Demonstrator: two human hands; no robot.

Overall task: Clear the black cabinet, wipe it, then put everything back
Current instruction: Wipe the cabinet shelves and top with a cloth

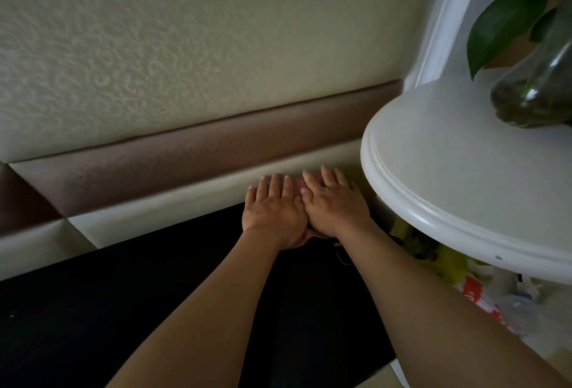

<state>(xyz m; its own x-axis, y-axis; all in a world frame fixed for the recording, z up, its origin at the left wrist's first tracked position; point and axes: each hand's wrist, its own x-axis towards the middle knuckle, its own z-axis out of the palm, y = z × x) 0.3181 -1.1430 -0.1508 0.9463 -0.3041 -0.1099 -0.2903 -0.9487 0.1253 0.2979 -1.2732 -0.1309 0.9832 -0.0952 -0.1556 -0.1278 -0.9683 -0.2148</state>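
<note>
- Black cabinet (154,295): dark flat top running along the foot of the padded wall, from lower left to centre right; the surface that shows is bare apart from the hands.
- Left hand (272,214): palm down at the far right end of the cabinet top, fingers straight and together, gripping nothing.
- Right hand (334,205): flat beside the left, the two touching along their inner edges, fingers straight and slightly spread.
- Pinkish item (297,184): a sliver showing between the two hands, pressed beneath them; cannot tell what it is.
- Padded wall: brown band (201,155) above a cream band (185,202).
- Round white shelf (448,177): at the right, overhanging the cabinet's end.
- Glass vase (532,93): on the shelf, holding green leaves (501,22).
- Yellow bag (445,267) and red-and-white bag (473,291): below the shelf, blurred.
</note>
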